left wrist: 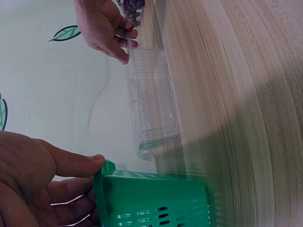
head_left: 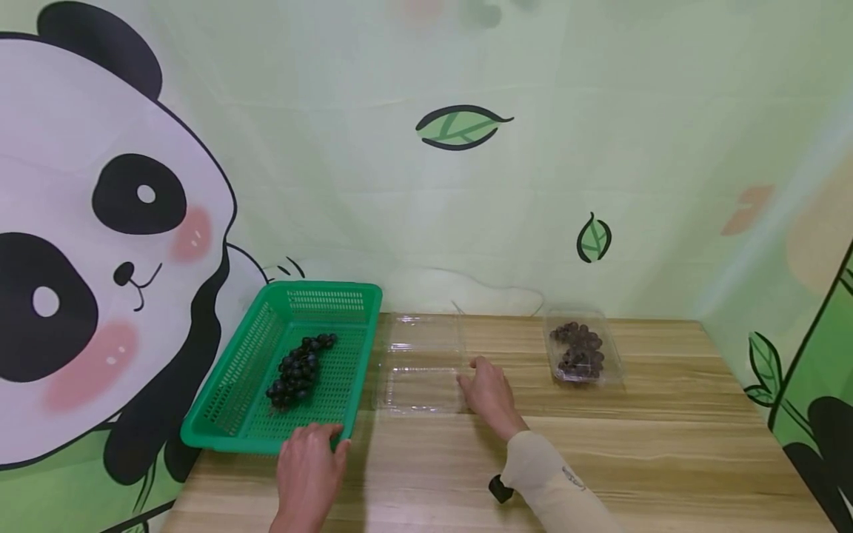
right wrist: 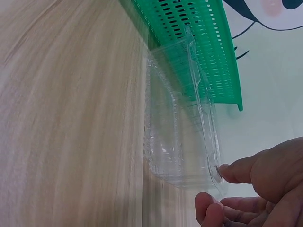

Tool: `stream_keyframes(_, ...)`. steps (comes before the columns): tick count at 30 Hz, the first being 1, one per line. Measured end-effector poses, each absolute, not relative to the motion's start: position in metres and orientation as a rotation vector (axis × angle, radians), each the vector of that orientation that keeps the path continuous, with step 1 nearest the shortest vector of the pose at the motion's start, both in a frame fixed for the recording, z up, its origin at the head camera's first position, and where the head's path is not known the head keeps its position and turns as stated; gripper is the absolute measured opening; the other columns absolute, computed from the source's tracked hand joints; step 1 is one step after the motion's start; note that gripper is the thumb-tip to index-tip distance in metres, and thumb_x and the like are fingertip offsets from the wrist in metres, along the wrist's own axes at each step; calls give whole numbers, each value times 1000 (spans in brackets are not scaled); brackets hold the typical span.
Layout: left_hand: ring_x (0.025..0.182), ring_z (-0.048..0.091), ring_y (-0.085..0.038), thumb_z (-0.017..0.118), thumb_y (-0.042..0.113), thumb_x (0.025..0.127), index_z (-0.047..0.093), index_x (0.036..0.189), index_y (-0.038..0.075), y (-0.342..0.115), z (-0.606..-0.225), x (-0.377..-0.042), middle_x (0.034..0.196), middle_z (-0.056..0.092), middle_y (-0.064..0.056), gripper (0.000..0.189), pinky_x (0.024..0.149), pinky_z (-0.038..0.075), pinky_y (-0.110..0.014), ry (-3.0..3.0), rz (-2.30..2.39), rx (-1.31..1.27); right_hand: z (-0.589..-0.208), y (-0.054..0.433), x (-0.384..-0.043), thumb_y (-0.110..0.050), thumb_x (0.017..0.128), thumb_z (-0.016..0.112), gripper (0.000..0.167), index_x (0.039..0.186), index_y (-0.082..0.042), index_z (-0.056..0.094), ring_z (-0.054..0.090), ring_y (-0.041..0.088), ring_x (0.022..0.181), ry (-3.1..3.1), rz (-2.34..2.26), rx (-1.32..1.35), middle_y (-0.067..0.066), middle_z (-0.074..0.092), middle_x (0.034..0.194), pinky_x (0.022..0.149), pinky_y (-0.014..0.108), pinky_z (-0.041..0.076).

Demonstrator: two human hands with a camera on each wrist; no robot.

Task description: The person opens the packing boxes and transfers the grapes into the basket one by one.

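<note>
My left hand grips the near right rim of a green plastic basket, thumb over the edge and fingers outside it. A bunch of dark grapes lies in the basket. To its right an opened clear plastic clamshell box sits on the table, with nothing inside. My right hand pinches the box's right rim. In the right wrist view the thumb is on that rim, with curled fingers just outside it.
Farther right stands another clear box holding dark grapes. A pale green curtain printed with a panda and leaves hangs behind the wooden table. Beside my right sleeve is a small black object.
</note>
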State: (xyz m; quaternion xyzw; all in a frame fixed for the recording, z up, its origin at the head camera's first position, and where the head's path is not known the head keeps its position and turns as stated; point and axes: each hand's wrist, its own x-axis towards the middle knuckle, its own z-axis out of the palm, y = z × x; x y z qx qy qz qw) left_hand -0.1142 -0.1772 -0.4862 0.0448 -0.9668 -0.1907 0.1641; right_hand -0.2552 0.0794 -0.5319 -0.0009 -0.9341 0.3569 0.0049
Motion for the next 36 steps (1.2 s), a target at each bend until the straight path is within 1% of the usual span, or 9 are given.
stream_keyframes(9,88,66,-40,88,9,79,80,99,1,-177,-487,-114,90,73,-16,23,74,50,-56,-2752,-534,123,-528,85,-254,-25,97,74,39,124,3,67,70,35,98,-2955,1028,-23,21,71,119,77,50,58)
stream_keyframes(17,88,66,-40,88,8,79,80,100,2,-177,-486,-113,91,73,-16,23,72,49,-55,-2745,-550,119,-524,90,-253,-27,98,72,38,125,1,68,68,41,107,-2972,973,-17,18,70,123,81,54,57)
stream_keyframes(26,89,66,-40,87,9,80,80,101,2,-177,-486,-114,93,74,-17,23,72,49,-54,-2750,-552,119,-522,93,-252,-26,98,72,40,127,1,68,66,41,112,-2975,943,38,18,70,125,86,56,56)
stream_keyframes(31,91,66,-41,87,9,80,80,101,2,-177,-487,-114,94,74,-17,23,73,49,-54,-2749,-553,115,-519,94,-252,-25,98,71,40,128,2,67,65,41,114,-2974,933,79,20,68,126,89,55,55)
stream_keyframes(36,91,66,-41,87,9,80,80,101,1,-177,-488,-114,95,74,-17,23,73,49,-54,-2738,-555,107,-516,94,-251,-23,98,71,41,129,4,66,62,41,119,-2957,936,134,23,67,127,96,54,52)
